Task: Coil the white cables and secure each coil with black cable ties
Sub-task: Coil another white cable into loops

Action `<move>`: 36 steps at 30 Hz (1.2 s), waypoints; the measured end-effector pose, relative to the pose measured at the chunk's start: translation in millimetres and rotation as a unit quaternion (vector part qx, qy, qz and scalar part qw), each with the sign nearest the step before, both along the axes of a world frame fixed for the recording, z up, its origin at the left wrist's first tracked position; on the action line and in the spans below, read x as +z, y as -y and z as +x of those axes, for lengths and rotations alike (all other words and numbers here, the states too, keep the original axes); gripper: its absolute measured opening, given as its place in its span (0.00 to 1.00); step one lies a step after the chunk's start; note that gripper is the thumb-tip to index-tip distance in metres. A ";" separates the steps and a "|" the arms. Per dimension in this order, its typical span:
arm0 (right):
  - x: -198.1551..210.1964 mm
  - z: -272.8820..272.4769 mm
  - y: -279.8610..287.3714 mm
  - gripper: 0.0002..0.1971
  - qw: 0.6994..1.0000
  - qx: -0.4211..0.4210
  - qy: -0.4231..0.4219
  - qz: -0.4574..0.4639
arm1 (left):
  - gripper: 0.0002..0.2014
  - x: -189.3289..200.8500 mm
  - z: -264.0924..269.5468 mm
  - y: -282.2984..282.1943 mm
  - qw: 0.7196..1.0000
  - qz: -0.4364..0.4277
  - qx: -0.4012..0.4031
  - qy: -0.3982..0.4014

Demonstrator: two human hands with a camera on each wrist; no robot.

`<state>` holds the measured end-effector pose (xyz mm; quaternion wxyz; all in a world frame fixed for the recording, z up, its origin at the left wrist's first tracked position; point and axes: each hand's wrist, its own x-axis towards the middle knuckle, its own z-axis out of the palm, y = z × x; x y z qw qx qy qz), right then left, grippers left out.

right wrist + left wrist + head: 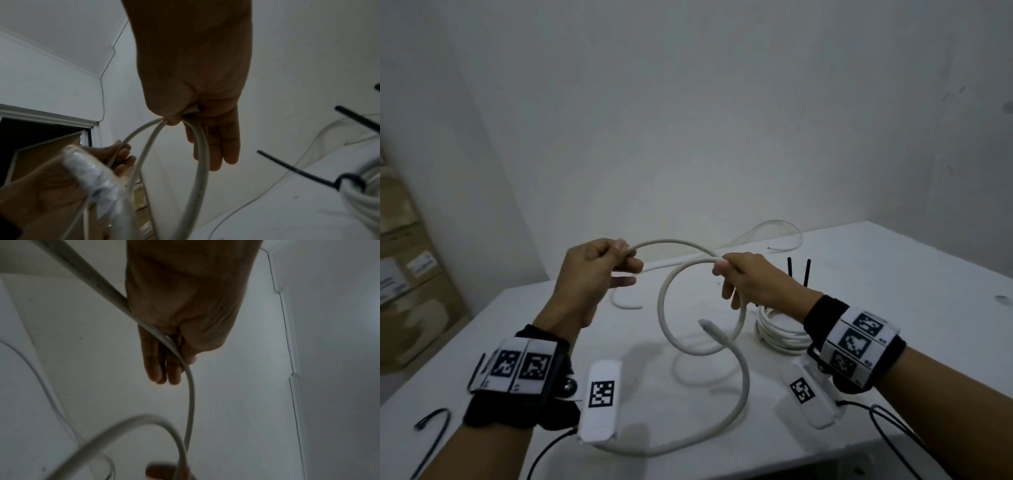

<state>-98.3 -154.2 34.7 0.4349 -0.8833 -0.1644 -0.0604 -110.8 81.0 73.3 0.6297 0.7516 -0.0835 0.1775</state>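
Both hands hold one thick white cable [664,305] above the white table [893,274]. My left hand [602,263] pinches the cable between thumb and fingers; the left wrist view shows the cable [191,402] running across the palm [185,305] and curving down. My right hand [739,277] grips the top of a single hanging loop [201,154], where two strands cross. The cable's plug end [714,330] dangles inside the loop. A finished white coil [780,329] with a black tie [347,178] lies under my right wrist. Two black cable ties [798,272] show behind my right hand.
Another thin white cable [780,233] lies loose at the table's far edge by the wall. A short white cable piece [625,305] rests below my left hand. Cardboard boxes [410,274] stand at the left. Black sensor wires [434,431] trail near the front edge.
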 end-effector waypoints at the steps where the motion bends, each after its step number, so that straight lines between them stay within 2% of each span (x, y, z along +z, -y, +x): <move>1: -1.3 -2.0 -5.8 0.19 1.000 0.008 -0.007 0.023 | 0.11 -3.5 -2.4 -1.5 1.000 -0.030 0.006 0.007; 4: -2.1 -3.4 -26.3 0.16 0.997 -0.009 0.045 0.058 | 0.11 -18.3 -13.5 3.0 0.993 -0.117 0.014 -0.005; 7: 9.5 3.6 -31.9 0.14 0.993 -0.021 0.108 0.043 | 0.12 -38.7 -27.9 -2.8 0.983 -0.165 -0.043 -0.073; 9: 19.2 7.2 -30.7 0.13 0.992 0.012 0.114 -0.042 | 0.10 -47.0 -35.0 -16.4 0.988 -0.097 -0.054 -0.103; 11: 25.6 9.8 -32.7 0.12 0.987 0.041 0.108 -0.112 | 0.04 -42.0 -35.7 -29.9 0.994 0.055 -0.006 -0.092; 13: 30.7 8.6 -41.0 0.11 0.982 0.067 0.106 -0.138 | 0.10 -24.9 -32.6 -32.9 0.980 0.189 0.053 -0.039; 15: 35.4 5.5 -56.4 0.11 0.976 0.097 0.110 -0.162 | 0.11 -0.9 -30.4 -23.3 0.975 0.220 0.024 0.009; 16: 37.3 4.3 -63.7 0.10 0.972 0.113 0.112 -0.174 | 0.09 7.9 -28.0 -16.7 0.976 0.216 -0.024 0.013; 17: 39.0 3.1 -70.3 0.10 0.969 0.127 0.112 -0.181 | 0.10 13.2 -25.4 -11.2 0.973 0.219 -0.068 0.014; 19: 40.9 0.5 -77.1 0.11 0.967 0.135 0.116 -0.185 | 0.15 17.1 -20.6 -6.7 0.968 0.232 -0.096 -0.004; 23: 32.9 -3.4 -74.7 0.12 0.959 0.094 0.161 -0.214 | 0.13 -3.1 -20.2 -13.6 0.983 0.171 -0.063 -0.020; 27: 18.6 -8.1 -72.5 0.15 0.960 0.052 0.185 -0.205 | 0.13 -33.4 -25.4 -8.8 0.999 0.026 -0.021 0.018; 31: 5.1 -11.9 -75.0 0.16 0.957 -0.004 0.215 -0.194 | 0.12 -53.5 -32.2 2.0 0.997 -0.079 0.001 0.023; 36: -5.7 -11.8 -78.5 0.14 0.961 -0.013 0.222 -0.162 | 0.13 -57.8 -35.1 3.9 0.998 -0.059 -0.017 -0.020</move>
